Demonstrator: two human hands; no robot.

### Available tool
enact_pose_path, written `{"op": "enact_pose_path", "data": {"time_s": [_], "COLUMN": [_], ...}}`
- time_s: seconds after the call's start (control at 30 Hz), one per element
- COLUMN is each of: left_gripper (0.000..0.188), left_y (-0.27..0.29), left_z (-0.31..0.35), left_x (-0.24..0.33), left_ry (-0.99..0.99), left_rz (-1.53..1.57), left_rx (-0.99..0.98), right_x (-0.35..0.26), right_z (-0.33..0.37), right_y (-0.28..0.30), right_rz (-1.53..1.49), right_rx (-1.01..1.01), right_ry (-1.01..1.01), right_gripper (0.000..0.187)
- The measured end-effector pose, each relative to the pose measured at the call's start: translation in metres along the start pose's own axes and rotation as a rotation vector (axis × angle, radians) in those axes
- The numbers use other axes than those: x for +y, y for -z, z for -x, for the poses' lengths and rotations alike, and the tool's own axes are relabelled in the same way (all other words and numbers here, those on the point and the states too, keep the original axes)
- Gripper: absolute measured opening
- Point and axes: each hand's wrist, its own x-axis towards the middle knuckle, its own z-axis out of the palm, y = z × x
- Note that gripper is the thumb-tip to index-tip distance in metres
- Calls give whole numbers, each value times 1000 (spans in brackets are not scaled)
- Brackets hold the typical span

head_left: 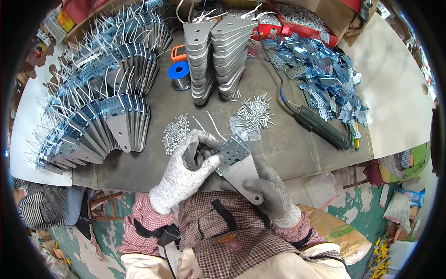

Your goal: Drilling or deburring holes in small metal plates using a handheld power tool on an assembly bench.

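A grey flat metal plate (pixel 243 176), tapered to a rounded end with a hole, is held tilted in front of me over the table's near edge. A perforated metal bracket (pixel 233 153) lies across its wide end, and two white wires stick up behind. My right hand (pixel 273 190), in a grey-palmed glove, grips the plate's lower part, thumb on its face. My left hand (pixel 190 165), gloved too, is closed with thumb and fingertips at the bracket's left edge; any small part between the fingers is hidden. Beyond lie piles of nuts (pixel 176 134) and screws (pixel 253 113).
Plates with brackets and wires (pixel 123 121) stand in curved rows at left. Two stacks of bare plates (pixel 199 60) rise at the back, beside a blue solder spool (pixel 179 70). Loose brackets (pixel 325 74) heap at right, near a dark-handled corded tool (pixel 320 126) and red bins (pixel 297 32).
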Motion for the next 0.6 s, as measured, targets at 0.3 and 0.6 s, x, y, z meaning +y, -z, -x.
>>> {"op": "enact_pose_path", "data": {"time_s": [0.3, 0.6], "left_gripper": [30, 30], "left_y": [28, 25], "left_z": [-17, -24], "left_x": [9, -3], "left_ry": [16, -24], "left_rz": [-71, -8], "left_rx": [-253, -288], "right_x": [11, 12], "right_z": [-5, -5], "right_y": [8, 19], "right_rz": [158, 342], "right_rx": [8, -55], "right_ry": [1, 55], "right_gripper": [84, 81]}}
